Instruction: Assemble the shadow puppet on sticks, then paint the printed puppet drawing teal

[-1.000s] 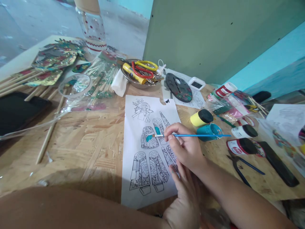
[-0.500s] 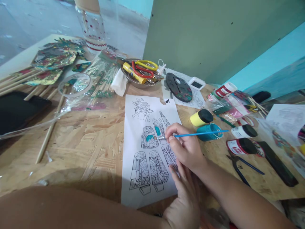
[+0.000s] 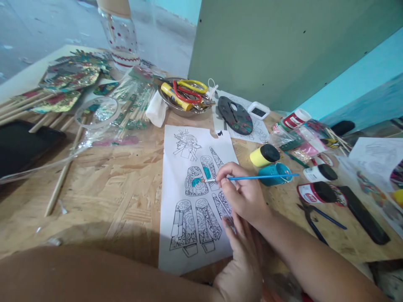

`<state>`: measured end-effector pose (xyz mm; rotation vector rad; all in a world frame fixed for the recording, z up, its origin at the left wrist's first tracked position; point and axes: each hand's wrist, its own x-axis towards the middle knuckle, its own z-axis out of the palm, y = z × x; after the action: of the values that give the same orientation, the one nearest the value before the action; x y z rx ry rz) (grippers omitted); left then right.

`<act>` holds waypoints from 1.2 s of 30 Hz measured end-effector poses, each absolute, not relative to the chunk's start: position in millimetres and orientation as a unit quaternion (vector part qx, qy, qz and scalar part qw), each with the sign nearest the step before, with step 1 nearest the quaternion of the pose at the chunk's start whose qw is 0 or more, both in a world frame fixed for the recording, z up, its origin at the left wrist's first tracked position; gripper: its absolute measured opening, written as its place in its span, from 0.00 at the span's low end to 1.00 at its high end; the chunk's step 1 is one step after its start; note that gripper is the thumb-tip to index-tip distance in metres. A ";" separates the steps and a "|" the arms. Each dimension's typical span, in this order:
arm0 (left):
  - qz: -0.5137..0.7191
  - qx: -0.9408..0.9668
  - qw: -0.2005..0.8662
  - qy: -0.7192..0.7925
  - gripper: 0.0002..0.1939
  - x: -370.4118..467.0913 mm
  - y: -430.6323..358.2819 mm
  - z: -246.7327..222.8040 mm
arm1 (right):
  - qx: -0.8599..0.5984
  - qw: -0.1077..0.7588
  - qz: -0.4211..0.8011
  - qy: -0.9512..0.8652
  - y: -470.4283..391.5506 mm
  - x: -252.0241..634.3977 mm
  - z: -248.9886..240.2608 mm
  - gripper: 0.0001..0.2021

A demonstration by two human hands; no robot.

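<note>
My right hand (image 3: 244, 193) is closed around a thin blue paintbrush (image 3: 261, 177). The brush points left, its bristles at a teal-painted patch on one of the printed shapes. Those black line drawings cover a white sheet of paper (image 3: 171, 188), where a second shape also carries some teal. Below the right hand, my left hand (image 3: 241, 260) rests on the sheet's lower right edge with its fingers extended; part of it is hidden under the right hand. An open jar of teal paint (image 3: 274, 174) stands just beyond the right hand.
Paint jars, including a yellow one (image 3: 264, 155), and pliers (image 3: 315, 220) lie to the right. Behind the sheet are a metal bowl (image 3: 179, 110) with scissors and a dark palette (image 3: 234, 115). Wooden sticks (image 3: 64, 176), a tape roll (image 3: 97, 112) and a bottle (image 3: 119, 37) occupy the left.
The brush tip has shifted very slightly left over the teal patch. My left hand stays in place on the sheet, and the whole view has drifted a little.
</note>
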<state>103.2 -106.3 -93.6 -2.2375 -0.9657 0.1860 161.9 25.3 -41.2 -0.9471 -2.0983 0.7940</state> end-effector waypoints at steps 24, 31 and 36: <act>0.144 -0.810 0.468 -0.324 0.32 108.4 -104.4 -98.1 | -0.371 0.345 0.299 -0.809 23.9 161.1 -36.8 0.07; 0.189 -0.806 0.470 -0.305 0.32 110.1 -106.5 -98.1 | -0.365 0.375 0.307 -0.795 23.1 164.2 -37.5 0.06; 0.209 -0.813 0.456 -0.296 0.32 109.7 -106.6 -95.1 | -0.371 0.359 0.314 -0.797 23.6 162.9 -38.3 0.06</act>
<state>109.7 -106.6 -95.1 -2.0054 -0.7296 0.5143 162.9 23.6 -38.3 -0.9582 -2.0555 0.8089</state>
